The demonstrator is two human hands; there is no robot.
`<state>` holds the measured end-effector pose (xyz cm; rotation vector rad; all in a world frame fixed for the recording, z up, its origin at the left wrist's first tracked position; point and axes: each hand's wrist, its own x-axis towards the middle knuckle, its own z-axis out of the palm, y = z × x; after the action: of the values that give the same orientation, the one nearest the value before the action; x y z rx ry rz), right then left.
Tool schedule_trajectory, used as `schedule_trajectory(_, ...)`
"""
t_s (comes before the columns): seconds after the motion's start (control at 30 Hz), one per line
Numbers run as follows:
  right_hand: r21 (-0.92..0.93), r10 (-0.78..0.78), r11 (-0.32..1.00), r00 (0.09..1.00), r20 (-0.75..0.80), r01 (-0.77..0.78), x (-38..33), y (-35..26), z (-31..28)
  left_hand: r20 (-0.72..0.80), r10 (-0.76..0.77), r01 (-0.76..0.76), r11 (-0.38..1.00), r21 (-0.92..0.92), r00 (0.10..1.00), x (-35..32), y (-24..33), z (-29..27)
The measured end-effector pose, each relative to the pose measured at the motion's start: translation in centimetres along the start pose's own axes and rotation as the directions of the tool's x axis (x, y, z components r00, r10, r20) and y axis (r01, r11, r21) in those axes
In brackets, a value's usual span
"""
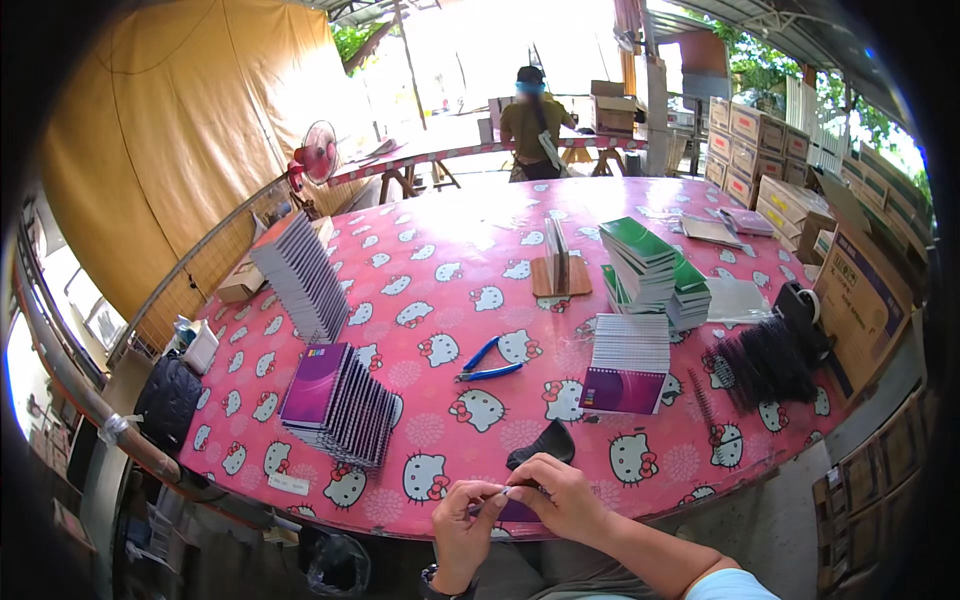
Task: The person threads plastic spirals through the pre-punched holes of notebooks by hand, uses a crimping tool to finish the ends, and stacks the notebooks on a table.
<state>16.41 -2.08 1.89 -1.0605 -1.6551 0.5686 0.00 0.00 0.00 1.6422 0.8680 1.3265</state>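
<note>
At the table's near edge my left hand (465, 528) and my right hand (563, 500) meet, thumbs and fingers pinched together. Between and below them shows part of a purple-covered notebook (518, 512), mostly hidden by my fingers; any finer piece at the fingertips is too small to make out. Just beyond lies a black curved object (543, 446) of unclear kind. Blue-handled pliers (490, 362) rest farther off. To the left stands a stack of purple spiral notebooks (335, 405); to the right is a fanned stack of purple notebooks (627, 365).
Black spiral coils (760, 365) lie in a heap at right. Green-covered notebooks (645, 265) and a wooden stand (560, 275) are farther back. A tall notebook stack (300, 275) leans at far left. Cardboard boxes (865, 310) flank the table; a person (537, 125) stands beyond it.
</note>
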Motion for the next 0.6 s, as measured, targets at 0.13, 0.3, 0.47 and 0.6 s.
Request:
schedule_trajectory(0.13, -0.031, -0.08, 0.996, 0.995, -0.057, 0.078, 0.0, -0.3, 0.3, -0.038, -0.028, 0.026, 0.998, -0.052, 0.999, -0.4, -0.4, 0.4)
schedule_trajectory(0.3, -0.101, -0.128, 0.987, 0.991, -0.038, 0.124, -0.1, 0.2, 0.4, -0.056, -0.046, 0.046, 0.999, 0.013, 0.997, -0.5, -0.1, 0.8)
schedule_trajectory(0.47, -0.168, -0.139, 0.978, 0.985, -0.106, 0.12, 0.1, 0.0, 0.9, -0.09, -0.006, 0.024, 0.979, 0.2, 0.996, -0.2, 0.7, 1.1)
schedule_trajectory(0.6, -0.189, -0.182, 0.969, 0.978, -0.098, 0.161, 0.2, 0.3, 1.1, -0.085, -0.041, 0.055, 0.984, 0.171, 0.996, -0.2, 0.9, 1.2)
